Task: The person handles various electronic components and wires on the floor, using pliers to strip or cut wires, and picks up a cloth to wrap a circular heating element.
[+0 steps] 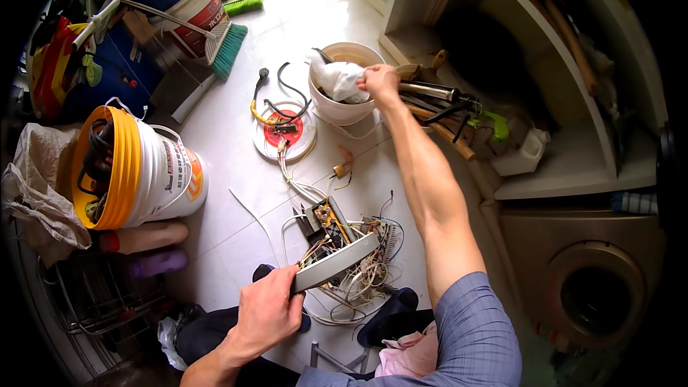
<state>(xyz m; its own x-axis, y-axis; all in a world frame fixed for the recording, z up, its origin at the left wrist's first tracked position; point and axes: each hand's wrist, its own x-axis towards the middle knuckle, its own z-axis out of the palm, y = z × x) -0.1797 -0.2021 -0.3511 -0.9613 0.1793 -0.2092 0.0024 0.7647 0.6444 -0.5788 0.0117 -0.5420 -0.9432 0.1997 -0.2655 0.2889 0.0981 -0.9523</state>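
Note:
My left hand (269, 308) is closed round the end of a long grey panel (337, 261), tilted above the floor. Behind the panel is a circuit board (331, 223) with components and wires. A tangle of thin wires (362, 283) lies below it. My right arm reaches forward, and my right hand (380, 82) pinches a white plastic bag (340, 80) at the mouth of a pale bucket (342, 111). The bag is partly inside the bucket; what it contains is hidden. Left of that bucket, a black cable (290, 86) trails onto a round white lid (266, 145) with a red centre.
A white and yellow bucket (168, 175) holding dark cords lies tilted at left, near bottles (154, 236). Brooms (228, 50) and more buckets (204, 11) stand at the far left. Tools (437, 104) lie beside an open cabinet (559, 185) on the right, above a washing machine (534, 240).

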